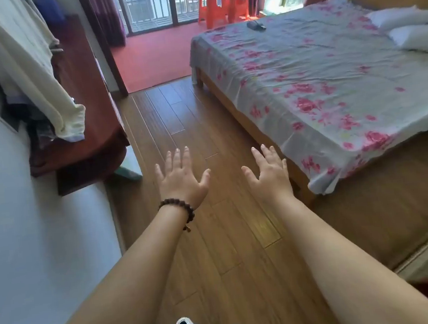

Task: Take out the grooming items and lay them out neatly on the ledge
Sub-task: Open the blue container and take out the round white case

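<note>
The bed (pixel 330 77) under its flowered sheet fills the far right; a dark wooden cabinet (pixel 89 100) draped with pale cloth (pixel 28 62) stands far left. Between them, over bare floor (pixel 215 240), the left hand (pixel 180 180) and right hand (pixel 269 174) stretch forward, fingers spread and empty, probably readying to start. No grooming items or ledge can be seen.

Bed (pixel 330 77): floral sheet, two white pillows (pixel 409 28), dark object (pixel 256 26) near far edge.
</note>
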